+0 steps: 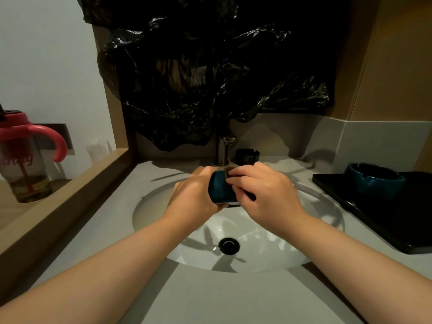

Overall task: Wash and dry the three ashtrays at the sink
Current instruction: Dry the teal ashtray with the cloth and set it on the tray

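A teal ashtray [219, 189] is held on its side above the white sink basin [163, 206], just in front of the faucet [222, 150]. My left hand [194, 195] grips it from the left. My right hand [261, 192] grips its right side, fingers curled over the rim and into the bowl. A second teal ashtray [374, 181] stands upright on a black tray [378, 220] at the right. A black ashtray [247, 156] sits on the counter behind the basin, right of the faucet.
A black drain [229, 246] lies at the basin's bottom. Crumpled black plastic [210, 73] covers the wall above the faucet. A pink-lidded cup [25, 155] stands on a wooden ledge at the left. Grey counter [233, 298] surrounds the basin.
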The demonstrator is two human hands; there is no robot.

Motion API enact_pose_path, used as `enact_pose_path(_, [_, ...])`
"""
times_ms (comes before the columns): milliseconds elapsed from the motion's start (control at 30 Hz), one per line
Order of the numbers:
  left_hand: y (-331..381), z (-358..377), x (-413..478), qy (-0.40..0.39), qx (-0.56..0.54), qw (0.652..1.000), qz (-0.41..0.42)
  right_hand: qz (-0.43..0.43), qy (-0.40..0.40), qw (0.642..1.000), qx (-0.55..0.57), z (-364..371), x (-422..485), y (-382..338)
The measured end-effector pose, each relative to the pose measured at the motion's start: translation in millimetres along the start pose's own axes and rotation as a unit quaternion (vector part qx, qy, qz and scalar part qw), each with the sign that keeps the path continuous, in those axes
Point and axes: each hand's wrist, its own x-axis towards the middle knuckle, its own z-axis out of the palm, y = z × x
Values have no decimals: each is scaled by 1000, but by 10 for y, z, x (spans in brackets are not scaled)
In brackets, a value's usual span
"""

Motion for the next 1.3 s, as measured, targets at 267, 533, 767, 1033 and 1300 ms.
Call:
enact_pose_path(267, [34, 11, -11, 27, -64, 998, -8, 169, 62, 980, 81, -7, -61, 229])
enact_pose_path(533, [5, 26, -5, 16, -137, 990, -35, 222, 73, 956, 179, -96, -19, 143])
enact_pose_path(767, [18, 7, -1, 17, -185, 981, -57, 182, 104, 964, 164, -103, 1, 84])
enact_pose_path(1033, [35, 48, 22, -30, -213, 969, -123, 298, 41, 923, 241, -96, -33, 210])
enact_pose_path(1300, [41, 98, 58, -88, -222, 949, -205, 63, -1, 998, 26, -17, -10, 82])
